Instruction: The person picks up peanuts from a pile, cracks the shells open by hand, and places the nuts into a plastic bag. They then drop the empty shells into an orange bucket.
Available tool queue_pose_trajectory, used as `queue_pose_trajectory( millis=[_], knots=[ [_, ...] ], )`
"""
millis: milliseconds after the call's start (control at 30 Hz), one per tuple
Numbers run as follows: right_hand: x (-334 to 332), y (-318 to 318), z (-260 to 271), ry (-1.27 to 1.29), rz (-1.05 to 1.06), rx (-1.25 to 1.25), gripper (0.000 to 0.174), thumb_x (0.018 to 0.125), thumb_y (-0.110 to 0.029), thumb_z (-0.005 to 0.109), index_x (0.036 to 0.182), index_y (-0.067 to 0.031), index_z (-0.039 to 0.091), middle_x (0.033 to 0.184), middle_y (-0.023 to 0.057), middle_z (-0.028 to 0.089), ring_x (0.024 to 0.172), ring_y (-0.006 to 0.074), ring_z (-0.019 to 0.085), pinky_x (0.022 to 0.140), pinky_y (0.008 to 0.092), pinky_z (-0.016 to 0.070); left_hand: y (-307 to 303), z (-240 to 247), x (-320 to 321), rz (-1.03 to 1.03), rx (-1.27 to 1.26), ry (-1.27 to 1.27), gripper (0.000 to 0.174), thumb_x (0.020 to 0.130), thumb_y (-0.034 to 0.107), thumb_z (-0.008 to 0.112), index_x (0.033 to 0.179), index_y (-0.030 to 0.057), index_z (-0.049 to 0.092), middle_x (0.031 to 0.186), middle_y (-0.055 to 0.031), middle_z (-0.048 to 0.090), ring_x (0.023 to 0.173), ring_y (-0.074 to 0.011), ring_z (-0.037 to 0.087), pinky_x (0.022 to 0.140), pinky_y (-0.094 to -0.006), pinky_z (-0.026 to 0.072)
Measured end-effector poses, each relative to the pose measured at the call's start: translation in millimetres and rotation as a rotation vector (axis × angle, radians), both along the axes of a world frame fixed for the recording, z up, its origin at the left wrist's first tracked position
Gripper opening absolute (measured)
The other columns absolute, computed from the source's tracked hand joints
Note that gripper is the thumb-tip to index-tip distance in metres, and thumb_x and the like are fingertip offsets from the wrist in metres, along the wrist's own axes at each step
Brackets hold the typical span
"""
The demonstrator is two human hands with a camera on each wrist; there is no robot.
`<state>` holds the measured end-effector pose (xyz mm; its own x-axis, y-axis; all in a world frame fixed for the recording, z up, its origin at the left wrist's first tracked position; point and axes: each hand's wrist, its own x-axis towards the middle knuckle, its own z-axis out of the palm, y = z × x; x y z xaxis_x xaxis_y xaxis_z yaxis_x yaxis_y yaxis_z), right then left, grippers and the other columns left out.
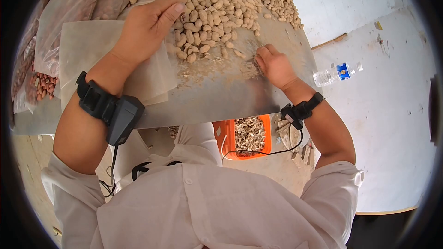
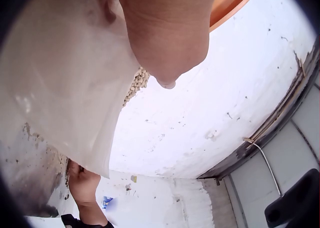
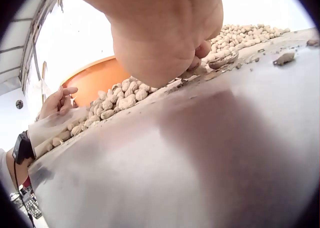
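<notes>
My left hand (image 1: 154, 23) lies over the near left edge of a heap of unshelled peanuts (image 1: 210, 16), above a clear plastic bag (image 1: 87, 46). Its thumb is stretched out along the hand; in the right wrist view its loosely bent fingers (image 3: 64, 93) show above the bag and beside the nuts. On the metal tabletop (image 1: 207, 101), right of the heap, my right hand (image 1: 277, 67) rests low with curled fingers among crumbs and skins. A broken peanut shell (image 3: 222, 60) lies right by these fingertips. The inside of the right hand is hidden.
Bags of red peanut kernels (image 1: 44, 85) stand at the left. Below the table's front edge is an orange bin (image 1: 267, 133) of empty shells. An orange basin (image 3: 92, 82) rises behind the heap. A plastic water bottle (image 1: 327, 77) lies to the right on a white surface.
</notes>
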<state>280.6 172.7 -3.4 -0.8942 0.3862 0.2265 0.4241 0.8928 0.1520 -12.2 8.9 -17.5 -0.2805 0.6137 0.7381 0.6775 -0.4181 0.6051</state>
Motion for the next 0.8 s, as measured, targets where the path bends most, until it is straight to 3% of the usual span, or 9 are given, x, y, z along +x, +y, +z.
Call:
queue_pose_trajectory(
  millis=[300,400,567,700,767,800],
  knots=[
    [35.4,20.9,13.2,0.355,-0.08,-0.019,0.009,0.08,-0.008,0.058,0.087,-0.0029,0.054,0.084,0.0156,0.057,0.071,0.0351,0.057,0.062,0.0379,0.0474,-0.6,0.7,-2.2,0.019,-0.043,0.027,0.031,0.09,0.029,0.052,0.102,0.0022,0.062,0.08,-0.0136,0.063,0.073,-0.022,0.061,0.068,-0.0283,0.0468],
    [62.2,14.0,24.9,0.466,-0.152,0.002,0.009,0.08,-0.006,0.059,0.087,-0.0015,0.055,0.079,0.0157,0.057,0.067,0.0301,0.058,0.06,0.035,0.0466,-0.2,-0.6,-0.8,0.012,-0.042,-0.01,0.032,0.09,0.03,0.053,0.102,0.0017,0.061,0.082,-0.0129,0.064,0.074,-0.0197,0.061,0.069,-0.0277,0.0467],
    [147.5,-12.4,22.4,0.822,-0.441,-0.178,0.008,0.086,-0.008,0.056,0.087,0.0005,0.056,0.069,0.0061,0.057,0.058,0.0112,0.054,0.053,0.0262,0.044,-0.1,-0.3,-0.4,0.006,-0.055,-0.019,0.032,0.09,0.029,0.053,0.103,0.0007,0.062,0.084,-0.0118,0.064,0.075,-0.0171,0.06,0.071,-0.0264,0.0465],
    [231.1,-29.8,-23.1,0.871,-0.666,-0.179,0.009,0.087,-0.009,0.055,0.087,0.0002,0.057,0.069,0.0041,0.057,0.054,0.0089,0.049,0.051,0.0236,0.0407,-1.0,0.2,1.7,0.009,-0.094,-0.033,0.032,0.091,0.029,0.052,0.105,0.0009,0.061,0.087,-0.0111,0.065,0.079,-0.0156,0.06,0.074,-0.0257,0.0461],
    [240.3,-46.4,-48.2,0.876,-0.852,-0.218,0.011,0.086,-0.012,0.056,0.087,-0.0012,0.058,0.067,0.0036,0.057,0.055,0.009,0.049,0.051,0.0236,0.0399,-0.9,0.5,1.7,-0.005,-0.104,-0.04,0.033,0.091,0.029,0.052,0.106,0.001,0.061,0.088,-0.0107,0.065,0.081,-0.015,0.059,0.075,-0.0254,0.0457],
    [260.9,-40.5,-76.9,0.775,-0.834,-0.135,0.011,0.085,-0.014,0.057,0.087,-0.0032,0.059,0.067,0.0052,0.058,0.057,0.0114,0.052,0.053,0.0266,0.0422,-1.1,0.6,1.8,-0.012,-0.109,-0.044,0.033,0.091,0.029,0.051,0.106,0.001,0.06,0.089,-0.0105,0.065,0.082,-0.0147,0.059,0.076,-0.0252,0.0455]
  ],
)
